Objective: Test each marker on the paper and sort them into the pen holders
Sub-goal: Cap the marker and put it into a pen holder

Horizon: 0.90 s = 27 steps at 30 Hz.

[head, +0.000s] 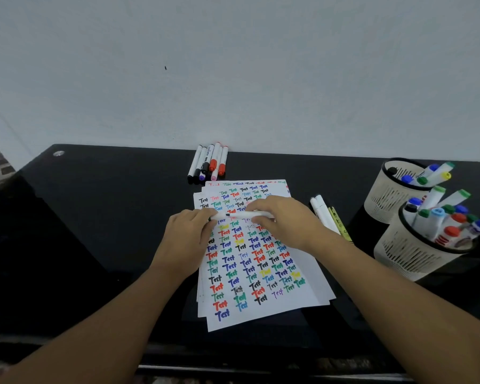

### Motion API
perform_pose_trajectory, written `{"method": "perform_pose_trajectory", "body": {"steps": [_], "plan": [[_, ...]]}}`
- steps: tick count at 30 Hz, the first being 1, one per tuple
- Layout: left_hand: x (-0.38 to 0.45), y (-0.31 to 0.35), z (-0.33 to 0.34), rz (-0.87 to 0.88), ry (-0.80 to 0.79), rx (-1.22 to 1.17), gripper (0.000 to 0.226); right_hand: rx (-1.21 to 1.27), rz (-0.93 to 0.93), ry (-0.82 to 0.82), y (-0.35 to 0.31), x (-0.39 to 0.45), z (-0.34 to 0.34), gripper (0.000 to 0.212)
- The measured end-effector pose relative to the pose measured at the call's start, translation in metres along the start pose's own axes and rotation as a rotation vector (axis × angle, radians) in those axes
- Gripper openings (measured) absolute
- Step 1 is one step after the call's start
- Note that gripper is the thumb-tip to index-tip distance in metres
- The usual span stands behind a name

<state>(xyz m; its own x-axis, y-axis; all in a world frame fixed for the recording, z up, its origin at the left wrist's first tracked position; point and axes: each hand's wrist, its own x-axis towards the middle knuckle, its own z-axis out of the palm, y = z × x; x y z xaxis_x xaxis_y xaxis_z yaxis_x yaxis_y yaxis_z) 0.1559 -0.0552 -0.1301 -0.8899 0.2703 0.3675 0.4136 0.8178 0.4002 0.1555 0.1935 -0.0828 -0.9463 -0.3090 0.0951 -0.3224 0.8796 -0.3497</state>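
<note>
Both hands hold one white marker (243, 215) level above the paper (261, 273), which is covered with coloured "Test" words. My right hand (281, 220) grips the marker's barrel. My left hand (189, 234) pinches its left end, where the cap sits; whether the cap is on or off is hidden by the fingers. Several markers (208, 163) lie in a row at the desk's back edge. Two white markers (320, 212) and a yellow-green one (341, 225) lie right of the paper. Two cream pen holders, the far one (385, 200) and the near one (405, 256), hold several capped markers.
The black glossy desk (94, 231) ends at a pale wall behind. The pen holders stand close together at the right edge. The paper is a small stack of sheets, slightly fanned.
</note>
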Motion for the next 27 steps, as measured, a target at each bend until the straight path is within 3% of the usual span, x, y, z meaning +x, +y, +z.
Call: {"method": "perform_pose_trajectory", "body": {"steps": [12,15,21,27], "plan": [[0.000,-0.004,0.002,0.139,0.005,0.022,0.029,-0.136,-0.175,0.000,-0.015,0.015,0.009,0.026],[0.000,-0.001,-0.001,0.141,0.004,0.013,0.031,-0.178,-0.213,-0.010,-0.020,0.014,0.010,0.036],[0.002,0.009,-0.006,-0.115,-0.084,-0.066,0.077,-0.203,-0.152,-0.001,-0.024,0.011,0.008,0.050],[0.006,0.002,0.000,-0.076,-0.132,0.035,0.076,0.005,-0.070,0.016,-0.026,0.002,-0.003,0.066]]}}
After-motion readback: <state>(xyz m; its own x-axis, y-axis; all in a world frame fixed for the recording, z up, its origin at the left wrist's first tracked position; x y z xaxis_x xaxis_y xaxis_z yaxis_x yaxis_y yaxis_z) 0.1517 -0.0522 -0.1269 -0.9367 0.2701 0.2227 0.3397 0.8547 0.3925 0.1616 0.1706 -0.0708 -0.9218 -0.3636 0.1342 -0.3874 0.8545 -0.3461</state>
